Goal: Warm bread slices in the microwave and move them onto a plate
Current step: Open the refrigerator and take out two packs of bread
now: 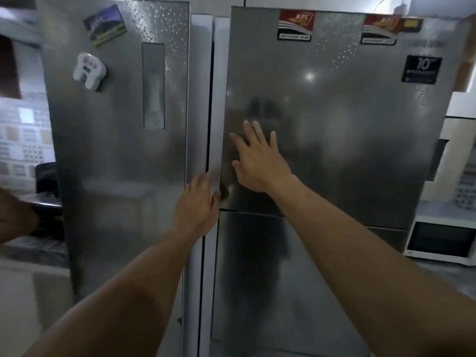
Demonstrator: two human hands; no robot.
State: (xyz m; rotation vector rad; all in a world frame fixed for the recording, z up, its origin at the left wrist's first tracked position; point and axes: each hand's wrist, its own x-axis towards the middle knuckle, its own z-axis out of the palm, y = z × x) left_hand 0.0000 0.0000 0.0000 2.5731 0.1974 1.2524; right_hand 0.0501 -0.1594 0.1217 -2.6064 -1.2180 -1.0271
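A white microwave (441, 239) with a dark window stands low at the right, on a counter beside the fridge, its door closed. No bread or plate is in view. My right hand (255, 161) lies flat with fingers spread on the upper right door (334, 124) of a steel fridge. My left hand (198, 207) reaches to the seam between the two doors, its blurred fingertips at the right door's edge and holding nothing.
The fridge's left door (116, 150) carries a white timer magnet (88, 70) and a picture magnet (105, 24). Another person's arm (15, 215) shows at the far left near a dark counter. White appliances stand above the microwave at the right.
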